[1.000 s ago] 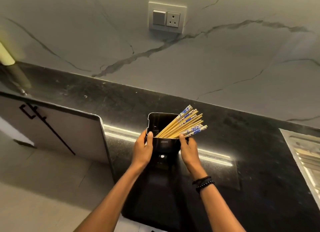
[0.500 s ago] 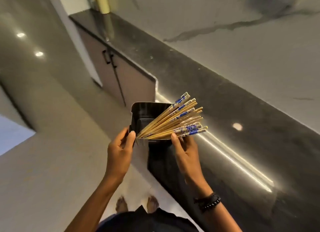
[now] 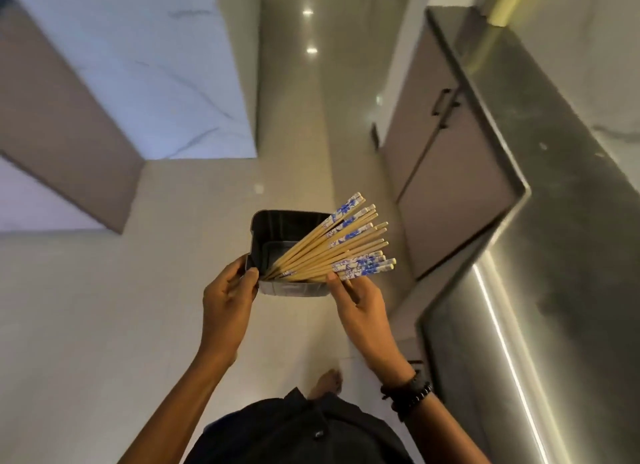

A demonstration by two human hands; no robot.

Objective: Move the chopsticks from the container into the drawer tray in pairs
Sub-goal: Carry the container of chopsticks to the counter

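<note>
left hand (image 3: 227, 304) and right hand (image 3: 360, 306) grip the container (image 3: 265, 228); chopsticks (image 3: 329, 248) partly cover right fingers.

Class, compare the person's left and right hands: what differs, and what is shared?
The left hand grips the black plastic container at a corner; the right hand holds its other side, touching the blue-patterned wooden chopsticks. The right wrist wears black bead bracelets; the left wrist is bare. Both hold the container.

Both hands hold a black container (image 3: 277, 235) above a pale tiled floor (image 3: 104, 325). The left hand (image 3: 227, 302) grips its left corner and the right hand (image 3: 360, 307) its right side. Chopsticks (image 3: 332, 247) fan out over the right rim, and a dark counter (image 3: 554, 186) stands to the right.
</note>
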